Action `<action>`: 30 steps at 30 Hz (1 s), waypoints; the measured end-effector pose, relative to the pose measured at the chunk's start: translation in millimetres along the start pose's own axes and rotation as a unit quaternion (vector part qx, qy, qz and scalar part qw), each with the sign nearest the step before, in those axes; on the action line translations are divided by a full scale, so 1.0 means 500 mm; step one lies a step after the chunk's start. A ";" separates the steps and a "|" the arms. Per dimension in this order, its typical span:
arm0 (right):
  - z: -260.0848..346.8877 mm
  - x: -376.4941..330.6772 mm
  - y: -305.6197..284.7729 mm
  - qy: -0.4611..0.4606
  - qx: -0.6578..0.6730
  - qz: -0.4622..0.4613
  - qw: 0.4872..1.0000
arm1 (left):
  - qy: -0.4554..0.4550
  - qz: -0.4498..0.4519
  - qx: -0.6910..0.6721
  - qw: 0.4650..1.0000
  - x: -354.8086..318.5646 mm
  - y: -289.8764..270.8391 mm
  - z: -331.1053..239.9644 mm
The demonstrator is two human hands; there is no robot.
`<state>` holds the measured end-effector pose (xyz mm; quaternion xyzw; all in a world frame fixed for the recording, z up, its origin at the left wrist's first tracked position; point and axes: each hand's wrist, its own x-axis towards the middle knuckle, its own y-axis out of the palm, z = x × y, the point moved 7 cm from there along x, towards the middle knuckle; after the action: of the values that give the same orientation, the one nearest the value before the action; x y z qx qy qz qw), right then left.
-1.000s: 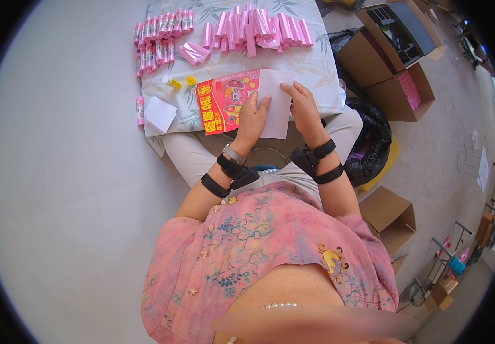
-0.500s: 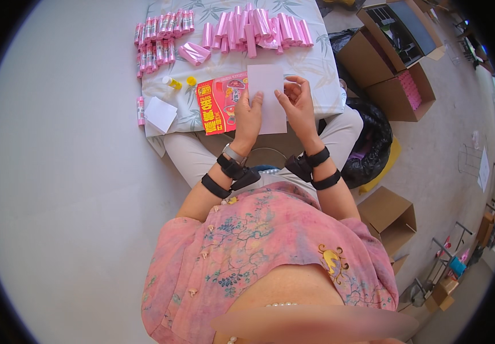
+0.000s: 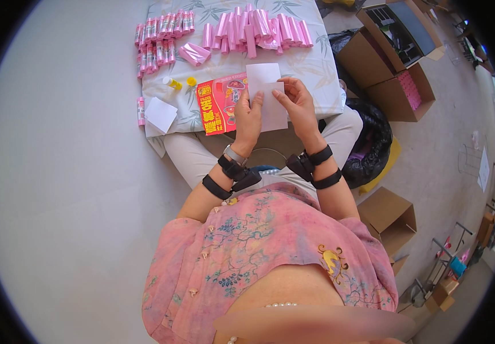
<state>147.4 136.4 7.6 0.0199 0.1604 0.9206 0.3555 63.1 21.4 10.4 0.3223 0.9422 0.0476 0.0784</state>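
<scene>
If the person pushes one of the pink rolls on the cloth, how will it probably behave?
The pink rolls look like small cylinders lying on their sides, so one would probably roll if pushed across its length. They seem thin and light, likely easy to lift. The patterned cloth beneath looks soft and may slow the rolling.

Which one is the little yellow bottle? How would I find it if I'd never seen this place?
Look at the leaf-patterned cloth spread in front of the seated person. Below the rows of pink rolls on its left side, just left of the red printed packet, lies the small yellow bottle with a white cap. It is one of the few yellow things among all the pink.
</scene>
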 end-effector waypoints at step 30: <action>-0.014 -0.011 -0.014 -0.091 -0.190 -0.094 0.973 | -0.096 -0.013 -0.261 0.961 0.034 -0.006 0.024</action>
<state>154.8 135.7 -0.9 0.0205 -0.0488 0.8912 0.4506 50.2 29.8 -3.7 0.2818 0.8893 0.2594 0.2499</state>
